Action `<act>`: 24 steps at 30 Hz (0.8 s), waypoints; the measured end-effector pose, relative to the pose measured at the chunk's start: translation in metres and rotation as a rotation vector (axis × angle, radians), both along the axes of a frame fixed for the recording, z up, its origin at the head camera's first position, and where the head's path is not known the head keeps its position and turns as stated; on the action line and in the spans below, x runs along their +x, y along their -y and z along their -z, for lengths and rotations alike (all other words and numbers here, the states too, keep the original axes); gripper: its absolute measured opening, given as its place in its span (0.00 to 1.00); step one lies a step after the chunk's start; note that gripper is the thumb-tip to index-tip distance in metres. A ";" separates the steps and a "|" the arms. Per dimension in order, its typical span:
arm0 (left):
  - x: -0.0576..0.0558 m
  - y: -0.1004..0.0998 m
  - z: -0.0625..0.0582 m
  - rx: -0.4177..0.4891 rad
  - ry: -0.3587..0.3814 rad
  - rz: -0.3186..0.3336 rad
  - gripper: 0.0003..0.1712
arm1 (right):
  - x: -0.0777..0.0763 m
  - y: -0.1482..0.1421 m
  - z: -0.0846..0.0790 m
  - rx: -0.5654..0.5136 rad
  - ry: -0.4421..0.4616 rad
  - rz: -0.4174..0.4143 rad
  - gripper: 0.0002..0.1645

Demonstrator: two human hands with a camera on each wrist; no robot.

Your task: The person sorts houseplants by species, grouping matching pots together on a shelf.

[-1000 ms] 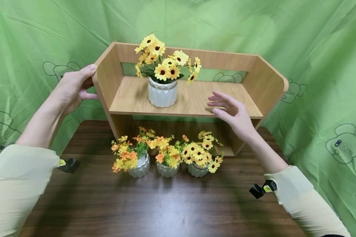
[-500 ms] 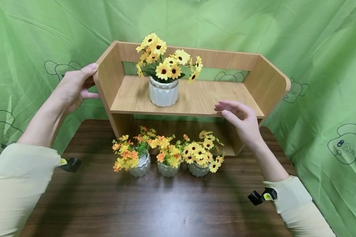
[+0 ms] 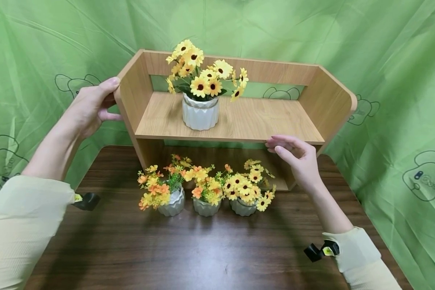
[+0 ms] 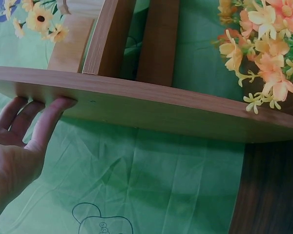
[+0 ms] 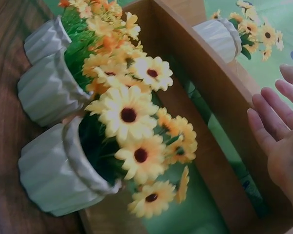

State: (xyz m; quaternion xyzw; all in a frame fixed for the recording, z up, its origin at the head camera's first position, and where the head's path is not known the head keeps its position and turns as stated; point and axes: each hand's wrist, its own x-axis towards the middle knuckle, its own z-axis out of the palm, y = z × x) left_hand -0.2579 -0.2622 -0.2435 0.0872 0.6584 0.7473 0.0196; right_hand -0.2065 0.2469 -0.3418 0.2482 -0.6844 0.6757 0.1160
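Observation:
My left hand (image 3: 92,106) touches the outer face of the left side panel (image 3: 128,96) of a two-tier wooden desk shelf, its thumb at the panel's front edge. In the left wrist view its fingertips (image 4: 63,103) press that panel with the fingers extended. In front of the upper board's right part (image 3: 275,121), my right hand (image 3: 299,159) hovers with loosely bent fingers and holds nothing. On the upper board, left of centre, stands a white pot (image 3: 200,114) of yellow daisies. Below and left of my right hand is another daisy pot (image 3: 243,206) on the table.
Two more white pots, the left pot (image 3: 172,203) and the middle pot (image 3: 206,207), hold orange and yellow flowers in a row before the lower tier. The dark wooden table (image 3: 203,257) extends toward me. A green cloth (image 3: 395,100) hangs behind and beside the shelf.
My right hand has moved down and slightly right, from over the upper board to its front edge. My left hand stays at the side panel, and the pots stand where they were.

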 end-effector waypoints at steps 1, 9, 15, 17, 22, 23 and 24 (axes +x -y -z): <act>0.000 0.000 0.000 -0.005 0.000 -0.002 0.24 | 0.001 -0.002 0.002 0.004 0.003 0.009 0.17; 0.000 -0.001 0.000 -0.009 0.005 -0.012 0.23 | 0.002 -0.016 0.024 0.032 0.028 -0.019 0.17; 0.000 -0.001 0.000 -0.010 0.010 -0.010 0.22 | 0.002 -0.025 0.042 0.111 0.058 -0.002 0.18; -0.001 -0.001 0.000 -0.011 0.011 -0.014 0.22 | 0.003 -0.029 0.047 0.137 0.065 0.004 0.19; -0.001 -0.001 0.000 -0.012 0.006 -0.015 0.24 | 0.004 -0.038 0.060 0.168 0.099 0.001 0.21; 0.000 -0.001 0.000 -0.008 0.006 -0.013 0.24 | 0.004 -0.040 0.063 0.175 0.106 0.004 0.21; 0.000 -0.001 0.000 -0.010 0.005 -0.013 0.24 | 0.004 -0.042 0.066 0.185 0.113 0.003 0.22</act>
